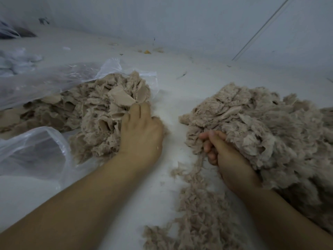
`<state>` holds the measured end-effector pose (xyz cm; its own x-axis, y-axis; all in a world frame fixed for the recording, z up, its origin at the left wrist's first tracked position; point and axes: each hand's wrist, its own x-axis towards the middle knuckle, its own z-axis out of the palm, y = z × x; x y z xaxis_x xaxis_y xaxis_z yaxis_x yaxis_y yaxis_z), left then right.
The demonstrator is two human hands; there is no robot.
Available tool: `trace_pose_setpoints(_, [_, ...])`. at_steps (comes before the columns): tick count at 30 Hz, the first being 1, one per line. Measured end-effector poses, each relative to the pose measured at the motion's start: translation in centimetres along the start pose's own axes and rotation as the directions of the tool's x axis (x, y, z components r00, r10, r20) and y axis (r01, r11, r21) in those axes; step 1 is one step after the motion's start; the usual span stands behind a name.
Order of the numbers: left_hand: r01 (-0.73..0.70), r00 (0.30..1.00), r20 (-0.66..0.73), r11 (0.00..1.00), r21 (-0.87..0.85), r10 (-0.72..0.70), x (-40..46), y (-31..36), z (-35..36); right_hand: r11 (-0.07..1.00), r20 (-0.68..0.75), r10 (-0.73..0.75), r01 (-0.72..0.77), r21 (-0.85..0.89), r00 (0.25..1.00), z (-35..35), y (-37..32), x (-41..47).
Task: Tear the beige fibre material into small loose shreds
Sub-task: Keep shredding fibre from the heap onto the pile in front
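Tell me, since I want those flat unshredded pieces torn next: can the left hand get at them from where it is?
Probably yes: the left hand already rests on that pile, fingertips beside the flat pieces, with nothing covering them.
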<state>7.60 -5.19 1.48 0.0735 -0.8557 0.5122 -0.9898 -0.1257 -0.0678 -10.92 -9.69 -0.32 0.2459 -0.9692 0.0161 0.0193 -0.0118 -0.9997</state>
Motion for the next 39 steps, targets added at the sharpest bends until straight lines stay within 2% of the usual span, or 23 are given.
trace_pose_setpoints(2, [-0.089,0.993,-0.075,0.995,0.043,0.092,0.1,0.5,-0.4,1.000,-0.001,0.016,-0.016,0.013,1.000,0.1,0.0,0.0])
trace_pose_setpoints(4, [-0.234,0.964,-0.124,0.972,0.009,0.234,0.0,1.2,-0.5,0.999,-0.002,0.034,-0.034,0.013,0.999,0.2,-0.1,0.0])
trace_pose_setpoints(6, [-0.328,0.944,-0.029,0.944,-0.043,0.327,-0.4,2.3,-0.5,0.999,0.010,0.049,-0.050,0.009,0.999,0.1,-0.2,0.0])
trace_pose_setpoints(9, [-0.336,0.924,0.150,0.934,-0.119,0.352,-1.5,3.8,0.4,0.998,0.021,0.061,-0.061,0.026,0.998,0.1,-0.4,0.0])
trace_pose_setpoints(12, [-0.335,0.911,0.146,0.900,-0.280,0.385,-3.0,5.2,0.4,0.995,0.029,0.082,-0.084,0.046,0.996,0.1,-0.6,0.0])
trace_pose_setpoints(15, [-0.341,0.878,0.106,0.764,-0.547,0.467,-4.4,6.8,-0.2,0.995,0.032,0.091,-0.092,0.043,0.995,0.2,-0.8,0.0])
trace_pose_setpoints(16, [-0.289,0.899,0.099,0.749,-0.597,0.426,-4.2,6.9,-0.3,0.995,0.029,0.086,-0.087,0.046,0.996,0.2,-0.8,0.0])
trace_pose_setpoints(18, [-0.117,0.966,0.092,0.725,-0.678,0.242,-3.0,6.5,0.2,0.998,0.009,0.056,-0.057,0.039,0.998,0.2,-0.9,-0.1])
trace_pose_setpoints(20, [-0.003,0.991,0.092,0.725,-0.689,0.092,-1.4,5.7,1.1,0.999,0.004,0.042,-0.042,0.034,0.999,0.3,-0.9,-0.1])
trace_pose_setpoints(21, [0.035,0.991,0.120,0.743,-0.669,0.062,-0.9,5.5,1.7,0.999,0.005,0.042,-0.042,0.035,0.999,0.4,-1.0,-0.1])
trace_pose_setpoints(23, [0.081,0.985,0.170,0.766,-0.638,0.037,-0.2,5.4,2.5,0.999,-0.004,0.033,-0.033,0.027,0.999,0.5,-1.1,-0.1])
trace_pose_setpoints(26, [0.052,0.981,0.182,0.821,-0.568,0.064,-0.1,5.7,3.4,1.000,-0.013,0.026,-0.026,0.014,1.000,0.5,-0.9,-0.1])
trace_pose_setpoints(28, [0.034,0.982,0.171,0.818,-0.574,0.078,0.1,5.6,3.6,1.000,-0.009,0.029,-0.029,0.010,1.000,0.5,-0.8,-0.1])
trace_pose_setpoints(33, [0.180,0.967,0.253,0.659,-0.730,0.015,0.7,4.8,3.9,1.000,-0.026,0.011,-0.010,0.016,1.000,0.4,-0.5,-0.1])
trace_pose_setpoints(36, [0.162,0.975,0.219,0.592,-0.790,0.026,0.7,4.8,4.0,0.999,-0.022,-0.030,0.030,0.016,0.999,0.5,-0.4,0.1])
trace_pose_setpoints(39, [0.207,0.977,0.212,0.428,-0.880,-0.038,0.3,4.7,3.9,0.998,0.011,-0.048,0.048,-0.030,0.999,0.4,-0.5,0.3])
